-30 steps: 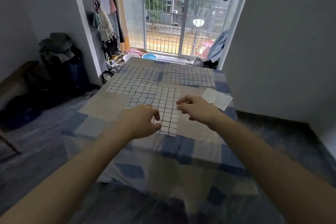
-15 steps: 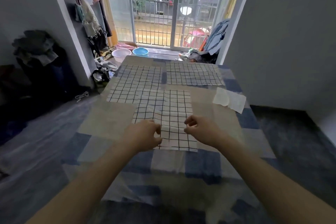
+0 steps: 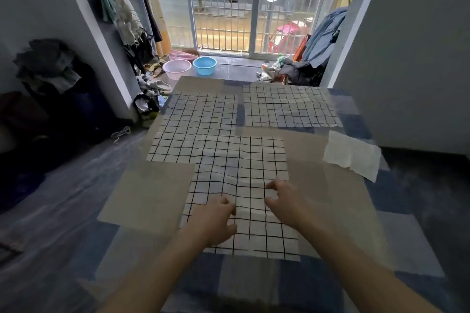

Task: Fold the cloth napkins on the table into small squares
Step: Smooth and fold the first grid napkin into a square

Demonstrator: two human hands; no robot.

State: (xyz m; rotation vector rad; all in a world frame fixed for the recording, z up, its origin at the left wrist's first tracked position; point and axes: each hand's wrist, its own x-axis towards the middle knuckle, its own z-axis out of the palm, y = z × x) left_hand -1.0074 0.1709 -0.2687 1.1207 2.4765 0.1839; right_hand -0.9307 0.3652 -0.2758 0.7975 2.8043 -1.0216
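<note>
left hand [image 3: 213,221] curled knuckles-up on the nearest grid napkin [image 3: 241,201], fingertips hidden so can't tell if it's pinching | napkin lies flat near table [image 3: 152,201] front edge, rumpled mid-way | right hand [image 3: 286,203] fingers bent, cloth contact unclear | white cloth [image 3: 353,155] right

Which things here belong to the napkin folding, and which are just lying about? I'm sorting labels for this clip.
Belongs to the job:
- near grid napkin, under both hands
- far-left grid napkin
- far-right grid napkin
- plain white cloth
- left hand and right hand
- table

Just lying about:
- blue basin
- pink basin
- hanging clothes
</note>
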